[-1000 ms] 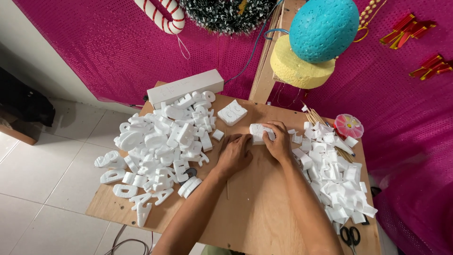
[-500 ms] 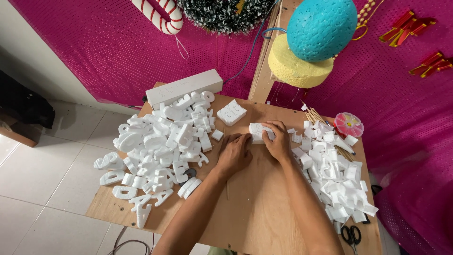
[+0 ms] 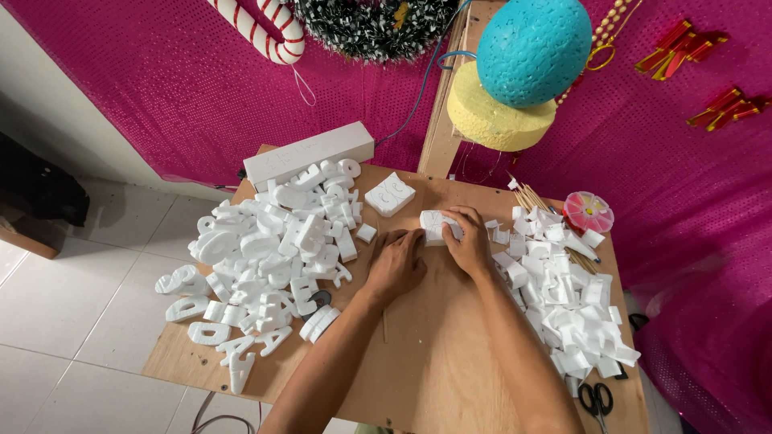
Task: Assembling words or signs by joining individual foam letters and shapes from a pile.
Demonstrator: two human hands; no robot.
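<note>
Fingers (image 3: 460,227) of the right hand (image 3: 470,245) curl over the right end and top of a small white foam block (image 3: 433,226), closed on it, while the left hand (image 3: 396,264) lies just below and to the left, its fingertips touching the block's lower left edge; how firmly that hand grips cannot be told, since the knuckles hide the contact. The block sits on the wooden worktop (image 3: 434,354) near its far middle, its long axis running roughly left to right, so each hand meets one end. Of the two, the right hand is the nearer and covers more of it.

Just to the left of the block lies a squarish foam slab (image 3: 389,194) with shapes scored into its top, apart from both hands. Further left spreads a large heap of cut foam letters (image 3: 273,249), and behind it a long white foam bar (image 3: 310,154) rests at the worktop's far edge. To the right lies a pile of foam offcuts (image 3: 563,297), touching the right wrist's side, with wooden skewers (image 3: 532,198) and a round pink box (image 3: 588,211) beyond, and scissors (image 3: 596,398) at the near right corner.
</note>
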